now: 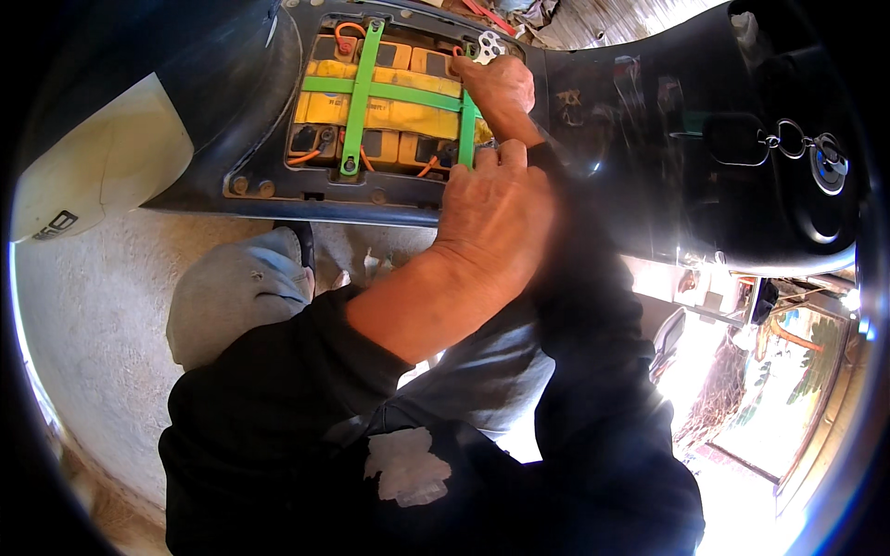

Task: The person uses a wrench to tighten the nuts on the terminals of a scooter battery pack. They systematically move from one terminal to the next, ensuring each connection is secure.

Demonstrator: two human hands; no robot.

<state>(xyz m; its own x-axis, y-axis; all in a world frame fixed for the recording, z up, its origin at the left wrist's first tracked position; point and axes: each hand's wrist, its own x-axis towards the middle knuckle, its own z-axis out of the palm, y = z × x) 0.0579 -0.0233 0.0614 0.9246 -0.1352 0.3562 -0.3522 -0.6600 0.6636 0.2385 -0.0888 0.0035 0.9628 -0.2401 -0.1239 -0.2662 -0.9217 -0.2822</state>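
Several yellow batteries (389,111) sit in an open compartment in the black scooter floor (278,199), bound by a crossed green strap (362,88). My left hand (496,208) lies at the compartment's right edge, its fingers curled over the strap's right end (468,130). My right hand (503,88) reaches past it to the far right corner of the compartment and pinches a small silver flat tool with holes (488,44). Orange wires (345,30) loop between the battery terminals.
A key with rings (797,141) hangs in the ignition on the black front panel at the right. A pale body panel (102,157) lies at the left. My grey-trousered knee (236,287) is over the concrete floor (83,324).
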